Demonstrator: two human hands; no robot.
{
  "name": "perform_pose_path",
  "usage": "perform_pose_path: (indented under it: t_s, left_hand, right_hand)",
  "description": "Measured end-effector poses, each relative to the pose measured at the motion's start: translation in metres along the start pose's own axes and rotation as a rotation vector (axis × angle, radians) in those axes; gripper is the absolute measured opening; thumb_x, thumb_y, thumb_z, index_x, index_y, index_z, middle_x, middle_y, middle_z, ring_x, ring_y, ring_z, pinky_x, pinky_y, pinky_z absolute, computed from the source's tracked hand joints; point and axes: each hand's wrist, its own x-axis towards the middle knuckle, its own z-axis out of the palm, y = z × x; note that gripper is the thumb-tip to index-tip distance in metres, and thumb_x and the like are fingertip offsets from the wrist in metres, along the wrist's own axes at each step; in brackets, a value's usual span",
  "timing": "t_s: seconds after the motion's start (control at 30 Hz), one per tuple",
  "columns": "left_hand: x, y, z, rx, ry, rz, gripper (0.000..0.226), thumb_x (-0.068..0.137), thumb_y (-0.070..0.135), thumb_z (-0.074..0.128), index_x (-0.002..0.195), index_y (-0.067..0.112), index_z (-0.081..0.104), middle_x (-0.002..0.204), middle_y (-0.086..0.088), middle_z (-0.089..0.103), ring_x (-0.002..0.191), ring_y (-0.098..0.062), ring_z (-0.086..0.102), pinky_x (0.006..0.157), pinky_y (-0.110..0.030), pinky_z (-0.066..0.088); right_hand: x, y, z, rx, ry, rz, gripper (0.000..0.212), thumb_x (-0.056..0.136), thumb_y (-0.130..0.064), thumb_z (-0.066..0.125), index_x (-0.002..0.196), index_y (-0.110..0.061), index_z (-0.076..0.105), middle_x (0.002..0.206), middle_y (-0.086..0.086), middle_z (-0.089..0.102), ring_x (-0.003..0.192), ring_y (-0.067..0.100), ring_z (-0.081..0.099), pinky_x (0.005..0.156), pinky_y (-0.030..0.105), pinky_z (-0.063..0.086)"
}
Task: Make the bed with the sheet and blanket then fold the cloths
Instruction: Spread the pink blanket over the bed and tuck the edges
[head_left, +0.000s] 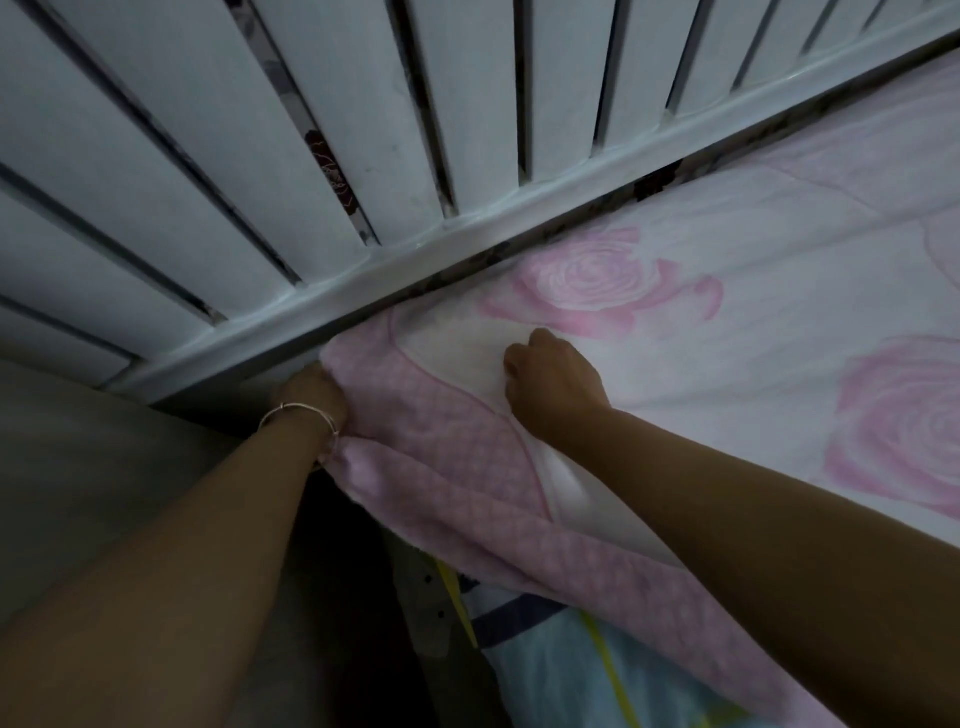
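White slatted headboard (363, 171) meets the mattress corner, where the rose-print sheet (727, 332) lies spread flat — soft, light, likely to slide and wrinkle. Its quilted pink border (447, 447) looks thicker, the better place to grab. Left hand (311, 392) clutches that border at the corner; right hand (550, 376), fingers curled, presses the sheet down.

Bare forearms, no sleeves; a thin metal bangle (301, 415) circles the left wrist.
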Motion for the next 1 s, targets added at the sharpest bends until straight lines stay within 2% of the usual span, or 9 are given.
perform_pose_path:
  t_s: [0.17, 0.33, 0.43, 0.53, 0.6, 0.7, 0.83, 0.93, 1.0]
  left_hand:
    - [0.019, 0.013, 0.009, -0.498, -0.105, 0.054, 0.077, 0.061, 0.047, 0.071, 0.122, 0.002, 0.056, 0.12, -0.02, 0.063, 0.11, -0.028, 0.059, 0.1, -0.042, 0.047]
    - [0.012, 0.012, 0.014, -0.21, 0.147, 0.259, 0.008, 0.078, 0.008, 0.067, 0.074, 0.009, 0.06, 0.095, -0.024, 0.064, 0.091, -0.033, 0.062, 0.068, -0.027, 0.037]
    - [0.012, 0.0, 0.02, -0.155, 0.178, 0.482, 0.045, 0.074, -0.003, 0.064, 0.055, 0.025, 0.035, 0.085, -0.017, 0.048, 0.081, -0.034, 0.056, 0.061, -0.02, 0.024]
    - [0.005, -0.001, 0.011, -0.009, 0.02, 0.66, 0.021, 0.074, 0.004, 0.06, 0.092, 0.013, 0.06, 0.106, -0.014, 0.049, 0.096, -0.033, 0.055, 0.071, -0.022, 0.034]
    - [0.008, -0.003, 0.005, 0.22, -0.074, 0.698, 0.059, 0.081, 0.012, 0.061, 0.136, 0.021, 0.045, 0.124, -0.009, 0.046, 0.103, -0.03, 0.055, 0.078, -0.029, 0.042]
    - [0.017, -0.009, -0.012, 0.368, 0.134, 0.792, 0.035, 0.085, 0.02, 0.062, 0.12, 0.021, 0.055, 0.096, -0.009, 0.055, 0.087, -0.031, 0.059, 0.065, -0.035, 0.049]
    - [0.031, -0.022, -0.008, 0.768, 0.171, 0.671, 0.049, 0.071, 0.008, 0.036, 0.108, 0.01, 0.07, 0.075, -0.02, 0.062, 0.065, -0.034, 0.063, 0.039, -0.03, 0.05]
    - [0.025, -0.017, 0.009, 0.891, 0.148, 0.614, 0.046, 0.084, 0.003, 0.034, 0.123, 0.005, 0.058, 0.111, -0.018, 0.059, 0.089, -0.035, 0.062, 0.064, -0.038, 0.056]
    - [0.037, -0.02, 0.016, 0.901, 0.152, 0.341, 0.044, 0.096, 0.009, 0.034, 0.14, 0.005, 0.034, 0.141, -0.019, 0.038, 0.116, -0.043, 0.05, 0.094, -0.049, 0.047]
  right_hand:
    - [0.026, -0.01, 0.008, -0.079, 0.073, -0.11, 0.026, 0.097, -0.012, 0.039, 0.112, -0.003, 0.058, 0.117, 0.014, 0.051, 0.107, 0.029, 0.048, 0.072, 0.029, 0.031]
    - [0.052, -0.027, 0.02, -0.04, 0.044, -0.098, 0.03, 0.095, -0.011, 0.04, 0.122, -0.005, 0.051, 0.123, 0.015, 0.047, 0.112, 0.031, 0.045, 0.081, 0.034, 0.04]
    - [0.06, -0.034, 0.021, -0.006, 0.011, -0.086, 0.039, 0.095, -0.012, 0.042, 0.134, -0.01, 0.043, 0.129, 0.014, 0.044, 0.117, 0.032, 0.045, 0.091, 0.039, 0.043]
    - [0.064, -0.036, 0.02, -0.021, -0.016, -0.109, 0.045, 0.095, -0.014, 0.04, 0.14, -0.015, 0.038, 0.129, 0.014, 0.045, 0.116, 0.032, 0.048, 0.091, 0.04, 0.045]
    - [0.064, -0.039, 0.019, -0.028, -0.015, -0.123, 0.044, 0.095, -0.013, 0.039, 0.139, -0.015, 0.039, 0.127, 0.014, 0.047, 0.114, 0.032, 0.05, 0.089, 0.04, 0.045]
    - [0.063, -0.04, 0.018, -0.051, 0.024, -0.142, 0.04, 0.093, -0.009, 0.04, 0.133, -0.01, 0.042, 0.126, 0.014, 0.049, 0.114, 0.031, 0.049, 0.089, 0.039, 0.043]
    - [0.063, -0.033, 0.021, -0.214, 0.112, -0.198, 0.029, 0.092, -0.011, 0.043, 0.119, -0.01, 0.053, 0.122, 0.012, 0.05, 0.114, 0.03, 0.043, 0.09, 0.038, 0.036]
    - [0.063, -0.023, 0.026, -0.271, 0.104, -0.161, 0.036, 0.093, -0.019, 0.042, 0.127, -0.015, 0.05, 0.132, 0.01, 0.046, 0.125, 0.03, 0.037, 0.096, 0.041, 0.03]
    - [0.063, -0.017, 0.029, -0.276, 0.074, -0.122, 0.045, 0.096, -0.023, 0.038, 0.14, -0.018, 0.038, 0.148, 0.01, 0.032, 0.138, 0.031, 0.026, 0.104, 0.045, 0.026]
